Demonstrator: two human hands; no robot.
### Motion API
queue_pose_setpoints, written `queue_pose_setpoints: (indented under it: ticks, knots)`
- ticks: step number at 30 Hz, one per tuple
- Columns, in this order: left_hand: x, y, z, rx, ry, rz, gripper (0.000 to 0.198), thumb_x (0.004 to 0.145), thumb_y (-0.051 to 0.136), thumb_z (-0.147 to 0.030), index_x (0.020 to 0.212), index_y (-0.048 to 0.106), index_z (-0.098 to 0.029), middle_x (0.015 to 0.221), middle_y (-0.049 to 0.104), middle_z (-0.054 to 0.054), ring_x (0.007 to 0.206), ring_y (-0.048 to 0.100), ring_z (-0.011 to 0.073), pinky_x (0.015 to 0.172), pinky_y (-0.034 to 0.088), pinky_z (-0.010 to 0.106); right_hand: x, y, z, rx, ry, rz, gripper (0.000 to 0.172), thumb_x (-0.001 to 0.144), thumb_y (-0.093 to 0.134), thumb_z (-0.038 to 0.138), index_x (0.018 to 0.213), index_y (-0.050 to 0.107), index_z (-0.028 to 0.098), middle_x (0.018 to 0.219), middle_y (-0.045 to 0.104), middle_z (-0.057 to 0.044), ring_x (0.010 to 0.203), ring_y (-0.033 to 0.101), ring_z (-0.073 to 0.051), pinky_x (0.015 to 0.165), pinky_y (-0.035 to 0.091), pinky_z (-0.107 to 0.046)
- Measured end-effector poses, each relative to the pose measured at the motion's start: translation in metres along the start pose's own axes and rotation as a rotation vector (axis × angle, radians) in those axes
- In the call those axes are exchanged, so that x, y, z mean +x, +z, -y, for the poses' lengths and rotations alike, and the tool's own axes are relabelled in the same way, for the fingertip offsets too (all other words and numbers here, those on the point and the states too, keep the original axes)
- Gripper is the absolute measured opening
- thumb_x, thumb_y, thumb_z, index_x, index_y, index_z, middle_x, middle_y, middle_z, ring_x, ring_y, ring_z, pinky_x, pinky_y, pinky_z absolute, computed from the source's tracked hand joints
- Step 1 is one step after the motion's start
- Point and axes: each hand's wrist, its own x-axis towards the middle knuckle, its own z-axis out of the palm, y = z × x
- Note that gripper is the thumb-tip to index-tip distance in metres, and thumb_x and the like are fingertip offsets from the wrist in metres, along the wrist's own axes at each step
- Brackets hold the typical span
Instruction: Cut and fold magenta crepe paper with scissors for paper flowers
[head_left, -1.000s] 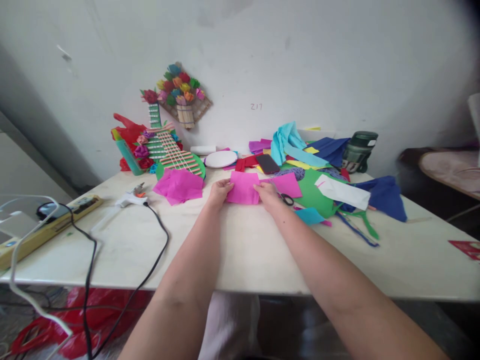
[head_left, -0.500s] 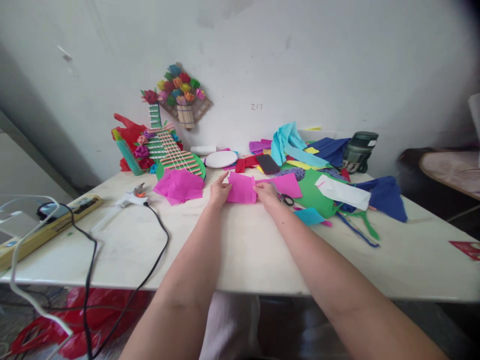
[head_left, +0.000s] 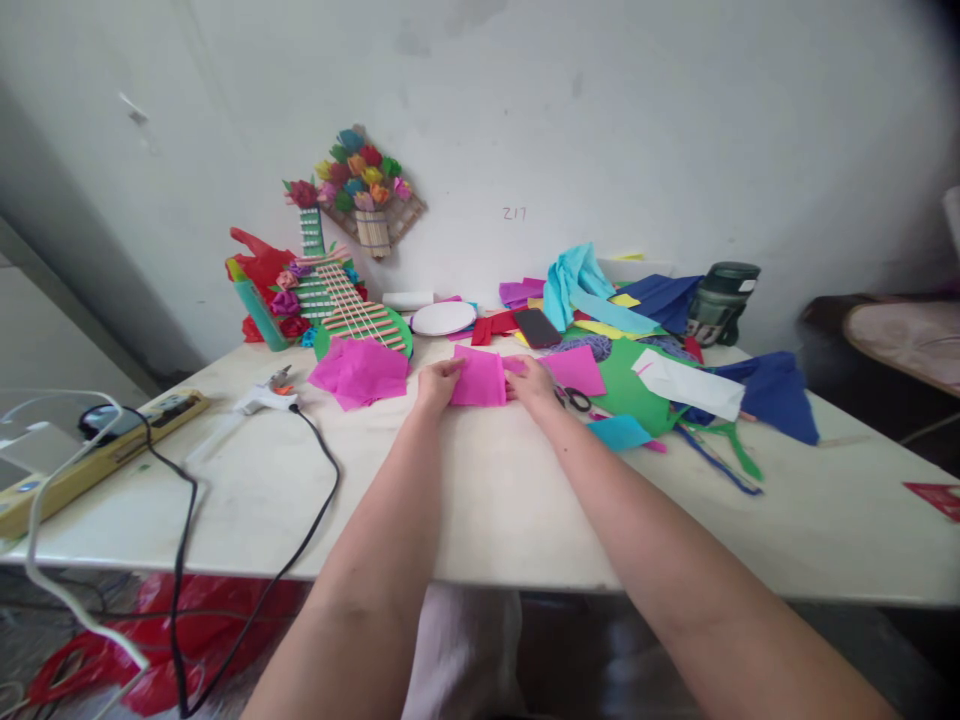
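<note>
Both of my arms reach across a white table. A square of bright pink paper lies between my hands. My left hand pinches its left edge with bent fingers. My right hand grips its right edge, fingers curled over the paper. A loose pile of pink paper squares sits just left of my left hand. Another pink sheet and black-handled scissors lie just right of my right hand.
A glue gun with a black cord lies at the left, beside a yellow power strip. Paper-flower crafts stand at the back left. Coloured paper scraps, a phone, a white disc and a dark green bottle crowd the back right.
My hands drew a little closer together on the pink paper, which now looks narrower. My left index finger, raised half a second ago, is down on the paper again.
</note>
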Motion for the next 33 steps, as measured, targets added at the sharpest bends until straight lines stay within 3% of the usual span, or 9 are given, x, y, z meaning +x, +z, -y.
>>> queue_pose_setpoints:
  ticks: [3, 7, 11, 20, 33]
  knots:
    - [0.003, 0.002, 0.003, 0.058, -0.007, -0.012, 0.027, 0.069, 0.066, -0.019, 0.094, 0.074, -0.02, 0.083, 0.072, 0.003, 0.075, 0.064, 0.0155, 0.068, 0.048, 0.022, 0.0, 0.0, 0.001, -0.064, -0.017, 0.038, 0.034, 0.071, 0.061, 0.019, 0.105, 0.066, 0.018, 0.079, 0.069, -0.004, 0.076, 0.066, -0.018, 0.075, 0.054, -0.033]
    - [0.002, 0.001, 0.001, 0.103, -0.025, -0.009, 0.032, 0.069, 0.064, -0.018, 0.1, 0.072, -0.02, 0.084, 0.072, 0.001, 0.08, 0.065, 0.0163, 0.071, 0.049, 0.022, -0.002, 0.0, 0.006, -0.145, -0.08, 0.104, 0.028, 0.069, 0.058, 0.011, 0.093, 0.072, 0.018, 0.084, 0.072, -0.005, 0.081, 0.066, -0.019, 0.08, 0.052, -0.032]
    - [-0.001, -0.002, -0.004, 0.111, -0.035, 0.004, 0.035, 0.069, 0.063, -0.016, 0.104, 0.071, -0.019, 0.076, 0.072, 0.0, 0.076, 0.064, 0.0163, 0.069, 0.049, 0.023, -0.002, -0.003, 0.008, -0.193, -0.1, 0.125, 0.031, 0.069, 0.052, 0.006, 0.084, 0.075, 0.02, 0.086, 0.073, -0.004, 0.087, 0.066, -0.02, 0.086, 0.05, -0.035]
    - [-0.007, -0.004, -0.011, 0.05, -0.034, -0.001, 0.041, 0.067, 0.064, -0.013, 0.107, 0.07, -0.016, 0.073, 0.07, 0.001, 0.072, 0.062, 0.0164, 0.065, 0.047, 0.023, -0.004, -0.004, 0.01, -0.238, -0.025, 0.132, 0.035, 0.07, 0.048, 0.004, 0.088, 0.074, 0.019, 0.093, 0.073, -0.003, 0.098, 0.065, -0.02, 0.091, 0.047, -0.032]
    - [0.0, -0.008, 0.003, 0.03, -0.046, 0.064, 0.045, 0.068, 0.063, -0.017, 0.113, 0.066, -0.018, 0.062, 0.062, -0.004, 0.056, 0.052, 0.0102, 0.057, 0.043, 0.021, -0.003, -0.002, 0.01, -0.232, 0.049, 0.139, 0.034, 0.068, 0.053, 0.005, 0.091, 0.074, 0.018, 0.09, 0.073, -0.003, 0.089, 0.066, -0.02, 0.084, 0.05, -0.03]
